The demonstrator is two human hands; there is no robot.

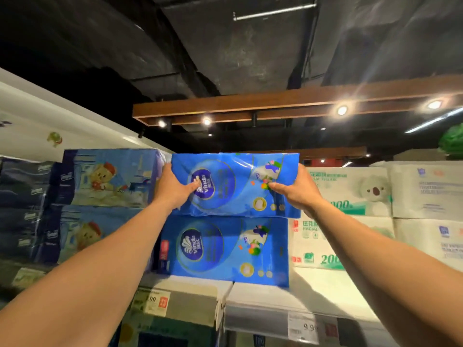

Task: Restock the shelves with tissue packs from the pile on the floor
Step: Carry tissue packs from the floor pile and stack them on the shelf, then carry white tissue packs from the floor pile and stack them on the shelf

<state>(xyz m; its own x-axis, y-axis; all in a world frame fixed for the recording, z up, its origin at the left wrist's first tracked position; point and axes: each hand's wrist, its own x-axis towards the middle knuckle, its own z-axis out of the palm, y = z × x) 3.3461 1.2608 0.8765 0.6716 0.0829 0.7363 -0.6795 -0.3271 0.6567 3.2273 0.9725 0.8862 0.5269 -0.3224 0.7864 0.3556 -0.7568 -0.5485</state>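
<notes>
A dark ceiling with a wooden beam (pixel 275 103) and spot lamps runs above the shelf (pixel 263 294). On the shelf stand stacks of tissue: bear packs (pixel 107 179) to the left, two high, and white packs (pixel 350 191) to the right, also two high. Between them sits a blue stack. Its lower pack (pixel 225 249) stands on the shelf board, its face to the aisle. The top pack (pixel 233 186) lies on it, its bottom edge meeting the lower one's top edge (whether its full weight rests there I cannot tell). It juts a little to the right of the one beneath and covers part of a white pack's front.

Both arms reach up to it. The left hand (pixel 172 189) clasps the pack's left end, thumb laid across the front by the oval logo, fingers gone round the side out of sight. The right hand (pixel 298 191) clasps the right end likewise, thumb on the front near the flower print. So the pack spans the gap between the two hands, held at its short ends, with its long face toward the camera.

Two price tags (pixel 152 301) (pixel 308 328) sit on the shelf edge below
</notes>
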